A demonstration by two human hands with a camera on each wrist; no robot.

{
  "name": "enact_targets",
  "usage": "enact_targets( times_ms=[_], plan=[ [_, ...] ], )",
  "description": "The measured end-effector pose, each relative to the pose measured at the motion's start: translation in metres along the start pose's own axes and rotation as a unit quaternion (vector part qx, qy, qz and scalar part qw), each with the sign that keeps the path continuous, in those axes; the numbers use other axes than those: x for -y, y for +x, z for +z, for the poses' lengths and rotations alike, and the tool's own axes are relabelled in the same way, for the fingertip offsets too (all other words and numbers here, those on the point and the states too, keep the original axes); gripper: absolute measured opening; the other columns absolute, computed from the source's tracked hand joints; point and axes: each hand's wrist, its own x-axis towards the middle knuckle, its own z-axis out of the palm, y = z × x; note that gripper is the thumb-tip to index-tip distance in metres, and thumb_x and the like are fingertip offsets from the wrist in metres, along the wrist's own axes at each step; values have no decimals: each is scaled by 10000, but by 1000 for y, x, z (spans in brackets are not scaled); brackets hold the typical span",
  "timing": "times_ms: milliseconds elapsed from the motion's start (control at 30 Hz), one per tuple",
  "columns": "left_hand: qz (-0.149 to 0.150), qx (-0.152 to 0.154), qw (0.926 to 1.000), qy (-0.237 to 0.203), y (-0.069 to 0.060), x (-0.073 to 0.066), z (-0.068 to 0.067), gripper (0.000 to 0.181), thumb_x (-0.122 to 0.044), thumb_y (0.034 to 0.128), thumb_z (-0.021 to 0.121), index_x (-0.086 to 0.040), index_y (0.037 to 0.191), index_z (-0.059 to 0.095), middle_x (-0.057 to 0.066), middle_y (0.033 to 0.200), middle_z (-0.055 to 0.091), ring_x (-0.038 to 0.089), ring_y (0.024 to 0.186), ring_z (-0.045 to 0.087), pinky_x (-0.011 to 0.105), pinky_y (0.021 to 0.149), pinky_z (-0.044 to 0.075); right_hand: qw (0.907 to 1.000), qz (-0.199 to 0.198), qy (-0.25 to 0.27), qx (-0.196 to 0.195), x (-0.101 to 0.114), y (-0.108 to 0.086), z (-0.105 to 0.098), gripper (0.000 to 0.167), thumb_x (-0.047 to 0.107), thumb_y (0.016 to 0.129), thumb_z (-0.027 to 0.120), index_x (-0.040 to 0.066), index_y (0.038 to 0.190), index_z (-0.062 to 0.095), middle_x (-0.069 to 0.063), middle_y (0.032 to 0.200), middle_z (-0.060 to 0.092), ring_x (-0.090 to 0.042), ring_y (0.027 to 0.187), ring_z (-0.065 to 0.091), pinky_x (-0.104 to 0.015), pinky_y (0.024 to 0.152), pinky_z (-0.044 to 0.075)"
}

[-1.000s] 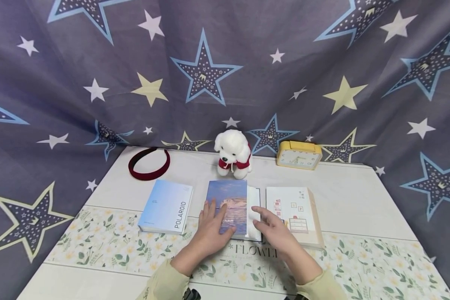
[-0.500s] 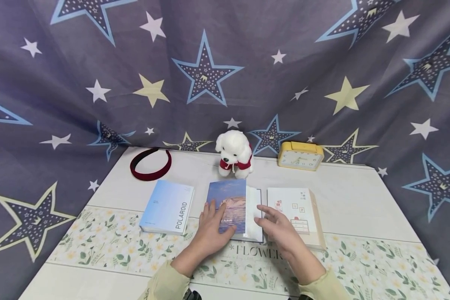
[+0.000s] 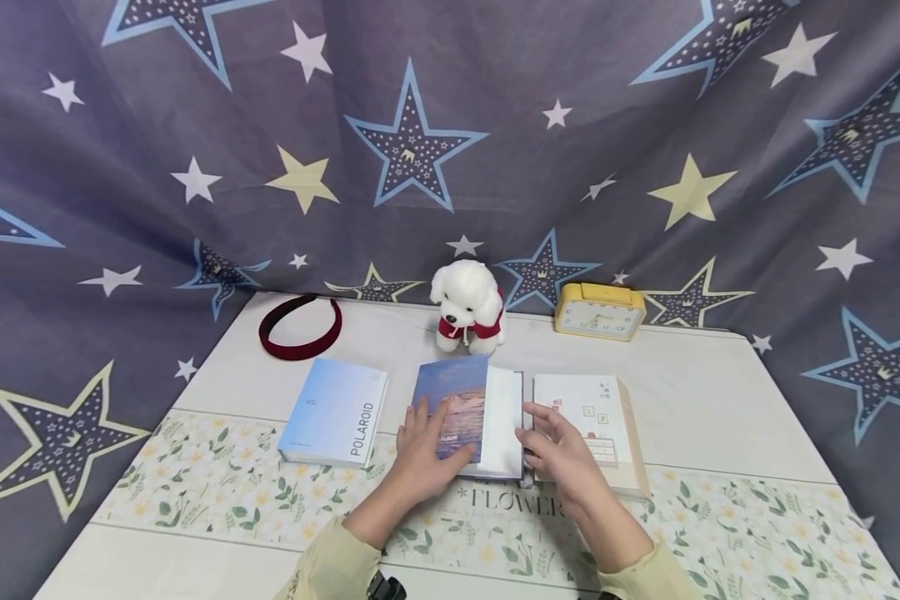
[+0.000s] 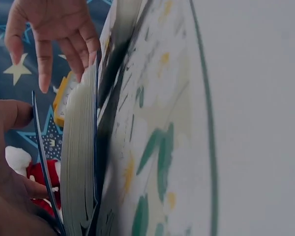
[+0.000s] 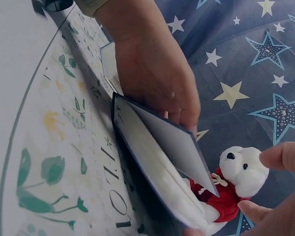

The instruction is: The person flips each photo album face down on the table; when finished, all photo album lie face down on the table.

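Note:
A photo album with a seascape cover lies in the middle of the table. Its cover is partly raised, baring a white page along the right side. My left hand rests on the cover with fingers spread, and in the left wrist view its thumb meets the cover's free edge. At the album's right edge is my right hand, fingers loosely bent and apart; whether they touch the edge is unclear. The right wrist view shows the cover tilted above the page block.
A blue Polaroid album lies left, and a thick white-covered book lies right, partly under my right hand. Behind stand a plush dog in red and a yellow alarm clock. A dark red headband lies back left.
The seascape cover has risen and swung left, showing more of the white page. My left hand moves with it. My right hand has shifted slightly right along the album's edge.

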Motion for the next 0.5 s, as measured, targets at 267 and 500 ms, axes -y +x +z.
enact_targets(
  times_ms=[267,500],
  plan=[
    [-38,40,10000,-53,1,-7,1,904,-597,851,624,-131,1548,286,260,1595,57,575,1400,8,738,1060,34,9972,-120,726,-145,-1,2,3,589,103,917,578,53,1464,366,-213,1490,364,-370,1254,493,-431,928,511],
    [36,205,9998,-44,0,-19,5,959,-671,827,608,-207,1571,220,174,1619,17,594,1382,-49,772,1024,-10,9930,-305,1136,-135,-1,0,9,550,167,981,518,100,1487,313,-163,1413,466,-241,1101,577,-339,847,512]
  ],
)
